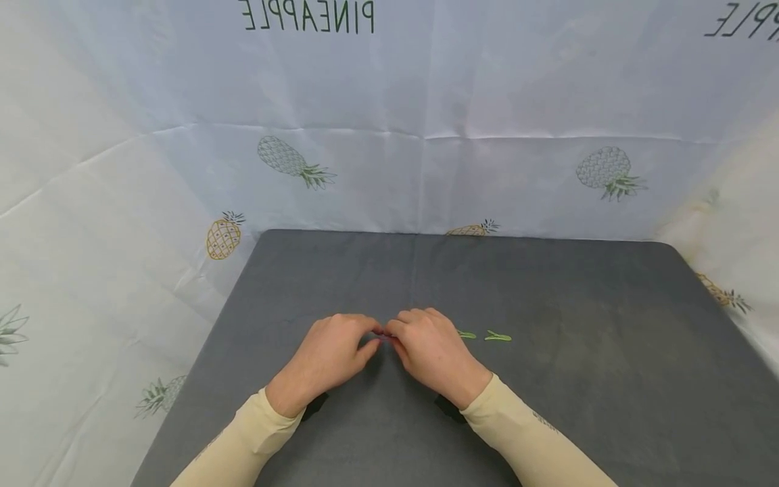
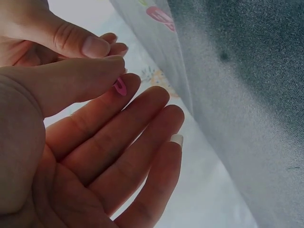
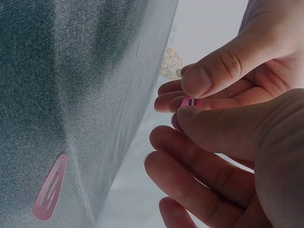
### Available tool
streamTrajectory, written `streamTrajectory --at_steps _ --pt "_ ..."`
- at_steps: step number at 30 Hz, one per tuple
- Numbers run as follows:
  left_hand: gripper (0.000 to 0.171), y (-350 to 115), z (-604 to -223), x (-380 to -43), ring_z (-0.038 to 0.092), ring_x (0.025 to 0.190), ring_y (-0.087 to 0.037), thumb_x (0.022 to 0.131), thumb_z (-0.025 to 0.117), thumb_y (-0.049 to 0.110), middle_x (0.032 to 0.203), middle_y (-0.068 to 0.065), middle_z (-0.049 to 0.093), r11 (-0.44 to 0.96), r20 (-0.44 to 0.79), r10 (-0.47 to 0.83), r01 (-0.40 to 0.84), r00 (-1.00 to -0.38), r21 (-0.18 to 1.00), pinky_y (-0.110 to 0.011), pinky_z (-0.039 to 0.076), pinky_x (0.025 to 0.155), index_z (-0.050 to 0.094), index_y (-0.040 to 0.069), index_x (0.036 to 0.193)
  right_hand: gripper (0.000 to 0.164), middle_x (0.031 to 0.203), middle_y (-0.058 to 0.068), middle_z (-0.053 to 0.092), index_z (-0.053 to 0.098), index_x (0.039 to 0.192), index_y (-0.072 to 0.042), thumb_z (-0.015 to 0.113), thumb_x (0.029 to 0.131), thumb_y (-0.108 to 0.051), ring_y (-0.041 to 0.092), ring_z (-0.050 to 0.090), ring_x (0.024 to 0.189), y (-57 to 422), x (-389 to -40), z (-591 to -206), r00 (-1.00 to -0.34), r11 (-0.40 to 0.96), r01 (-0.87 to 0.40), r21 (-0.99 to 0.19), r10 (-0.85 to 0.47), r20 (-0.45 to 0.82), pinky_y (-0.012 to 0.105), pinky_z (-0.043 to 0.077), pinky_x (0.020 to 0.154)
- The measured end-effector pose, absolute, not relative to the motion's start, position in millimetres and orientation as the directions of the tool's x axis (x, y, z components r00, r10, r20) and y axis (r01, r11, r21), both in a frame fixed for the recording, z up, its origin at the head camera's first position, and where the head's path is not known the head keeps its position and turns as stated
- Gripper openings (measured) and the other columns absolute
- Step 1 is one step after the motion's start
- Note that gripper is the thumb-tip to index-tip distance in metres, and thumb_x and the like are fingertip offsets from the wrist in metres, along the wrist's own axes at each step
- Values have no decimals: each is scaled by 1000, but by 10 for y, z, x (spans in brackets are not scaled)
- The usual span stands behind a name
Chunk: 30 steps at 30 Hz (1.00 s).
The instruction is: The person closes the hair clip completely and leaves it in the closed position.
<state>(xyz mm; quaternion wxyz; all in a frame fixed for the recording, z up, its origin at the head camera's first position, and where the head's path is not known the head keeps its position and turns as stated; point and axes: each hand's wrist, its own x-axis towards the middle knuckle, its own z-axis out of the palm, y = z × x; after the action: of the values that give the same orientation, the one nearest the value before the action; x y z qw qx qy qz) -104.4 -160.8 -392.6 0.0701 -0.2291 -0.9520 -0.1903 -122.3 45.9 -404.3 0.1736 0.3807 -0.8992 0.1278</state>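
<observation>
Held between both hands is a small pink snap hair clip (image 3: 192, 101), mostly covered by the fingers. My left hand (image 1: 333, 352) pinches it between thumb and forefinger, and its other fingers spread loosely in the left wrist view. From the other side my right hand (image 1: 433, 352) pinches the same clip, thumb tip (image 3: 189, 112) on its face. In the left wrist view one rounded pink end of the clip shows past the left thumb. Just right of the right hand lie two light green clips, the outer one (image 1: 498, 336) forked at one end.
Another pink snap clip (image 3: 50, 187) lies on the grey cloth-covered table (image 1: 578, 379), visible in the right wrist view. A white curtain with printed pineapples (image 1: 389, 182) hangs behind the table's far edge and along its sides.
</observation>
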Motion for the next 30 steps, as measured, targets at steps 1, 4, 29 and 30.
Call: streamTrajectory --at_steps 1,4,29,30 --pt "14 -1608 -3924 -1049 71 76 -10 95 83 18 103 4 82 821 225 413 467 -883 328 -27 55 63 83 21 109 8 77 -6 67 80 93 -19 86 93 -15 12 59 68 457 -1226 -4038 -650 675 -730 -102 -642 407 31 50 70" --pt "13 -1614 -3921 -1066 72 76 -11 95 83 17 101 3 82 818 235 419 477 -877 321 -28 55 63 83 20 107 7 78 -5 68 80 94 -18 86 93 -13 14 61 70 450 -1240 -4018 -654 673 -731 -112 -645 396 33 52 72" --pt "12 -1613 -3940 -1075 72 75 -11 96 83 17 100 7 82 797 268 446 515 -854 315 -27 55 64 84 20 107 9 77 -5 67 78 92 -18 85 94 -13 14 61 69 467 -1222 -4035 -654 686 -722 -88 -635 411 32 51 72" --pt "11 -1614 -3941 -1076 72 75 -11 96 83 17 100 7 82 797 268 445 514 -855 316 -26 55 64 84 20 107 10 77 -5 67 77 91 -18 85 94 -13 14 61 69 467 -1220 -4036 -651 686 -723 -85 -635 416 32 51 72"
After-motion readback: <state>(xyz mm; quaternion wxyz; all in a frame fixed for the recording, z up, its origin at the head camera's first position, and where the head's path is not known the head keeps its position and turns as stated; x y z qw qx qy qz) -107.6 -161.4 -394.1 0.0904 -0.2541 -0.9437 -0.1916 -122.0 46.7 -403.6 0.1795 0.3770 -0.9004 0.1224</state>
